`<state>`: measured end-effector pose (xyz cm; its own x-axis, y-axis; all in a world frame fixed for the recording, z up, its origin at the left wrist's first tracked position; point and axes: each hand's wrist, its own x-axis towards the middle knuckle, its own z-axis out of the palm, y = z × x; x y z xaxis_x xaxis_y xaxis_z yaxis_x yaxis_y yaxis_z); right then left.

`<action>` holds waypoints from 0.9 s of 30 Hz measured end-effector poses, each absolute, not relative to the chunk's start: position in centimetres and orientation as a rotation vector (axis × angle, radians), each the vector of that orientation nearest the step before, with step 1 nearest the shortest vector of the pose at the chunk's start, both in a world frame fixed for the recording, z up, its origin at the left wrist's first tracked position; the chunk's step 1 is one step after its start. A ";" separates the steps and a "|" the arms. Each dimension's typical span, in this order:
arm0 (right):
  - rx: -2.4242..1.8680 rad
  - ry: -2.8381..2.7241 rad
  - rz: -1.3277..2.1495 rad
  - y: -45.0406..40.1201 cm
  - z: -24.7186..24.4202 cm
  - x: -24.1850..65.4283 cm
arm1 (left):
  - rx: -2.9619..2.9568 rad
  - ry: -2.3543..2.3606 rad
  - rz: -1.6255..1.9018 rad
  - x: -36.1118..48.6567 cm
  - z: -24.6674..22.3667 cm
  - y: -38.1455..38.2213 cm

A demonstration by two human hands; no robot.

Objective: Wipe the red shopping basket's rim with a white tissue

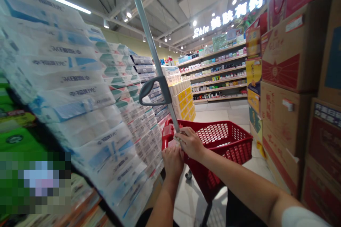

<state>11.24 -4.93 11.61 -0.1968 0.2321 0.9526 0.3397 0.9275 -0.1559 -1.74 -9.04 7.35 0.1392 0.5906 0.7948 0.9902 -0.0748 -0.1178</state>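
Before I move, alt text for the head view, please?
Left hand curls on a red plastic shopping cart handle; right hand closes at the lower end of a grey metal pole. White plastic-wrapped packs are stacked at left, brown cardboard boxes at right.

Stacked white packs (80, 74), cardboard boxes (290, 53), shelves (217, 74)

Glowing "Skin 美肤有约" on the lit overhead sign (231, 15); "幸福阳光", as best legible, on white packs (87, 117).

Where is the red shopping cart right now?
In the head view, the red shopping cart is in the lower half, just right of centre, between the stacked white packs on the left and the cardboard boxes on the right.
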 end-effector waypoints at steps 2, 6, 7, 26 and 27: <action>-0.429 -1.765 -0.102 -4.9 11.8 11.2 | -1.747 -1.532 -0.742 -1.8 7.3 -9.0; -0.429 -1.751 -0.107 -4.8 12.0 11.1 | -1.752 -1.531 -0.729 -1.7 7.3 -9.1; -0.422 -1.749 -0.113 -4.7 12.2 11.1 | -1.758 -1.538 -0.724 -1.7 7.3 -9.1; -0.420 -1.719 -0.177 -4.6 16.4 11.2 | -1.726 -1.521 -0.735 -1.6 7.2 -8.9; -0.412 -1.734 -0.189 -4.7 16.4 11.2 | -1.732 -1.524 -0.732 -1.6 7.2 -9.0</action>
<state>11.23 -4.68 16.40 -0.1551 0.1679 0.9735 0.3739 0.9221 -0.0995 -1.57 -8.97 7.25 0.1453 0.5895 0.7946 0.9887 -0.0567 -0.1387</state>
